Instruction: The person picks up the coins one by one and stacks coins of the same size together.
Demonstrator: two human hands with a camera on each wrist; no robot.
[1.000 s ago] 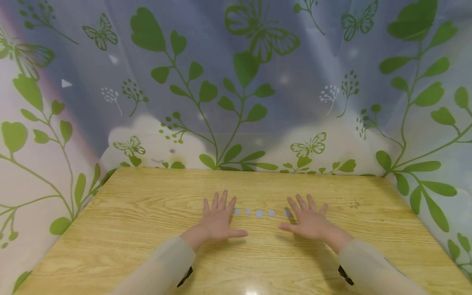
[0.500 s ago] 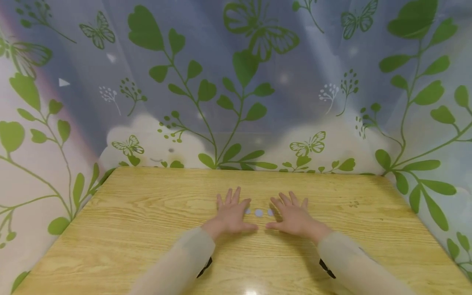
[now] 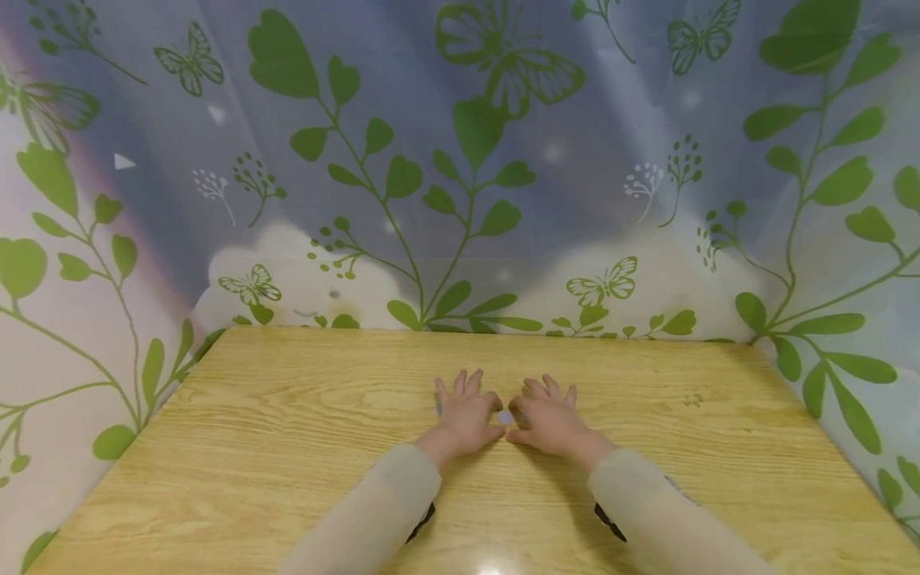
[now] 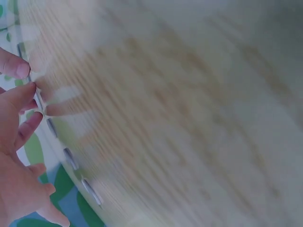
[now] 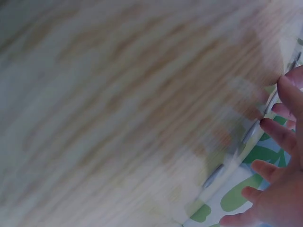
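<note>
Around the middle disc [image 3: 505, 417], flat on the tabletop [image 3: 287, 447], head view: left hand [image 3: 464, 418] just left of it, right hand [image 3: 552, 420] just right; both sets of fingers spread, thumbs and index fingers bent inward, with a gap. Item judged light, thin, stiff, smooth, awkward to lift flat; best taken at 2 opposite points of its rim.

Left wrist view: row of discs [image 4: 70, 158] leading away from the middle disc; thumb and index finger bracket 1 disc, probably that middle disc; contact uncertain.

Right wrist view: 2 discs [image 5: 213, 175] plainest, outward from the middle disc; fingers parted, touch cannot be told.
</note>
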